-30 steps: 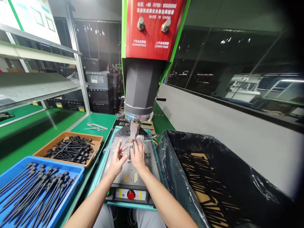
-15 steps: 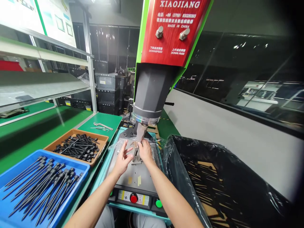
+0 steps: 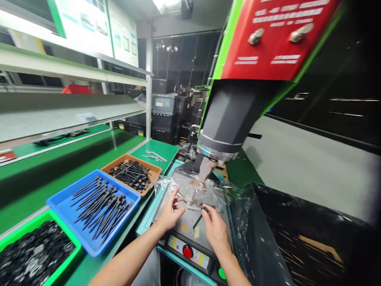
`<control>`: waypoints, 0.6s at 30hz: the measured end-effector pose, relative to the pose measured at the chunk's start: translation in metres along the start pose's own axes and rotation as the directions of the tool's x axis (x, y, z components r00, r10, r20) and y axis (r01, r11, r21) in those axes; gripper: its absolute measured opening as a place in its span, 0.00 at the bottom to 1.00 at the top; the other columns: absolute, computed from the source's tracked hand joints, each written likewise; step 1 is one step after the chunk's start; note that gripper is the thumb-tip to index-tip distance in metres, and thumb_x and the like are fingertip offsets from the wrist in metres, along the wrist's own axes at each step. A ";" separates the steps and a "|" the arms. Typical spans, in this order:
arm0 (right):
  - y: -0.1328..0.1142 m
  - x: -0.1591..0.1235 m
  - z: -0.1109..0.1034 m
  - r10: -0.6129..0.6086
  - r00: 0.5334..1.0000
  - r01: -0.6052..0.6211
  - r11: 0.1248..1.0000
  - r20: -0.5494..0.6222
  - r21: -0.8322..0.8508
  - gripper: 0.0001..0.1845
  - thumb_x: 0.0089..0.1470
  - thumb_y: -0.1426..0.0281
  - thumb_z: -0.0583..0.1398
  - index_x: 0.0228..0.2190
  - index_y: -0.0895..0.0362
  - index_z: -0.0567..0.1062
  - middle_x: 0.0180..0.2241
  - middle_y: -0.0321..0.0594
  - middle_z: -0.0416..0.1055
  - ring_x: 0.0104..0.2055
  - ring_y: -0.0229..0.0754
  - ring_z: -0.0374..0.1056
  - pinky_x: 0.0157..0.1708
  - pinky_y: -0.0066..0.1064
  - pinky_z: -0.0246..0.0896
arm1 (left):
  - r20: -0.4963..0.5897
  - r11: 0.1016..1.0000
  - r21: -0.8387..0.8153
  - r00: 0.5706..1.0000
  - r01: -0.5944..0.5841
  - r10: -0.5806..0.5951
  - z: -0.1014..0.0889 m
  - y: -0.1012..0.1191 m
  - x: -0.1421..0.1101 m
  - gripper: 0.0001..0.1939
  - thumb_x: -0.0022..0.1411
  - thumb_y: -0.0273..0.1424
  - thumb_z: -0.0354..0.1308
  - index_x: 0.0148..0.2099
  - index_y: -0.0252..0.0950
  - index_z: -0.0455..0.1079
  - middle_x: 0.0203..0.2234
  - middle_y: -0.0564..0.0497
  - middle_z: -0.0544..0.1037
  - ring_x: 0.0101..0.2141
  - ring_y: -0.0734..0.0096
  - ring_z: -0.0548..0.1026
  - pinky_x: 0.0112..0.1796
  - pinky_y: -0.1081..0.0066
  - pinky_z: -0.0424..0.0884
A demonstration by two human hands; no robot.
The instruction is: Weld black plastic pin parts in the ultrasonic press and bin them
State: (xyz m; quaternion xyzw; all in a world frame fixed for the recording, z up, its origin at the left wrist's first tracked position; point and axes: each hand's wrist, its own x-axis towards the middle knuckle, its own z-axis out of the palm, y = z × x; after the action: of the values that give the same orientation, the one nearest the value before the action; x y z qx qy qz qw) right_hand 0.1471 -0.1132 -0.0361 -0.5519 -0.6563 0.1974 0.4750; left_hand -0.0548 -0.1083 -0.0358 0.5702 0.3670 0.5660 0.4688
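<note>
My right hand (image 3: 216, 229) pinches a thin black spike (image 3: 197, 221) near its thicker head, over the front part of the machine's grey base plate (image 3: 186, 220). The spike points down toward my lap. My left hand (image 3: 170, 213) is open at the left of the small metal fixture (image 3: 191, 200), fingers spread, with nothing visible in it. Clear plastic film (image 3: 178, 183) lies around the fixture and partly veils it. Above the fixture is the metal tip (image 3: 206, 170) of the red and green press (image 3: 235, 119).
Left on the green bench stand a blue tray (image 3: 56, 202) of black spikes, a brown tray (image 3: 159, 171) of shorter black parts and a green tray (image 3: 77, 251) of dark rings. At right is a bin lined with black plastic (image 3: 253, 222). A red button (image 3: 187, 252) sits up front.
My right hand has come back from the fixture toward me, now with a spike in its fingers. My left hand stays open beside the fixture. The view has turned left, showing the green tray.
</note>
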 end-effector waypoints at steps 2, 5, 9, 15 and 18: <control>0.003 -0.017 0.003 0.139 0.980 -0.156 0.982 0.144 0.110 0.25 0.55 0.50 0.54 0.44 0.56 0.73 0.42 0.49 0.76 0.45 0.53 0.73 0.47 0.44 0.66 | -0.024 0.999 -0.005 0.998 0.050 -0.050 -0.006 -0.007 -0.008 0.42 0.56 0.39 0.61 0.69 0.40 0.49 0.67 0.40 0.49 0.57 0.54 0.66 0.45 0.63 0.72; 0.002 -0.039 0.010 0.261 0.909 -0.357 0.891 0.325 0.281 0.31 0.50 0.45 0.58 0.44 0.57 0.72 0.38 0.48 0.78 0.44 0.53 0.74 0.43 0.41 0.69 | -0.046 0.994 -0.008 0.993 0.112 -0.113 -0.010 -0.016 -0.023 0.42 0.55 0.40 0.62 0.68 0.38 0.51 0.66 0.39 0.54 0.55 0.55 0.67 0.46 0.62 0.71; -0.006 -0.057 0.013 0.339 0.846 -0.502 0.765 0.411 0.404 0.35 0.44 0.42 0.62 0.42 0.58 0.71 0.35 0.47 0.78 0.39 0.53 0.75 0.37 0.41 0.70 | -0.055 0.988 -0.023 0.986 0.155 -0.156 -0.010 -0.025 -0.046 0.41 0.55 0.40 0.63 0.67 0.39 0.53 0.62 0.39 0.61 0.53 0.56 0.70 0.49 0.59 0.70; -0.026 -0.064 -0.014 0.436 0.826 -0.563 0.673 0.357 0.481 0.34 0.41 0.45 0.66 0.40 0.58 0.71 0.26 0.38 0.73 0.26 0.44 0.71 0.27 0.33 0.68 | -0.046 0.911 0.138 0.922 0.388 -0.385 -0.040 -0.017 -0.079 0.23 0.54 0.38 0.62 0.50 0.32 0.73 0.45 0.40 0.78 0.44 0.57 0.76 0.47 0.58 0.70; -0.031 -0.055 -0.040 0.437 0.879 -0.474 0.749 0.193 0.462 0.32 0.45 0.47 0.64 0.43 0.57 0.70 0.22 0.32 0.67 0.20 0.38 0.63 0.18 0.27 0.59 | -0.134 0.895 0.259 0.932 0.362 -0.338 -0.072 0.007 -0.085 0.21 0.56 0.39 0.60 0.49 0.33 0.74 0.44 0.43 0.79 0.43 0.59 0.76 0.47 0.60 0.70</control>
State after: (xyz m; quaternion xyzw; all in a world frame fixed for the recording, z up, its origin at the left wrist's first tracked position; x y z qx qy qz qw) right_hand 0.1606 -0.1839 -0.0156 -0.5464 -0.4455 0.4889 0.5138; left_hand -0.1349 -0.1825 -0.0607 0.5303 0.5596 0.4389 0.4615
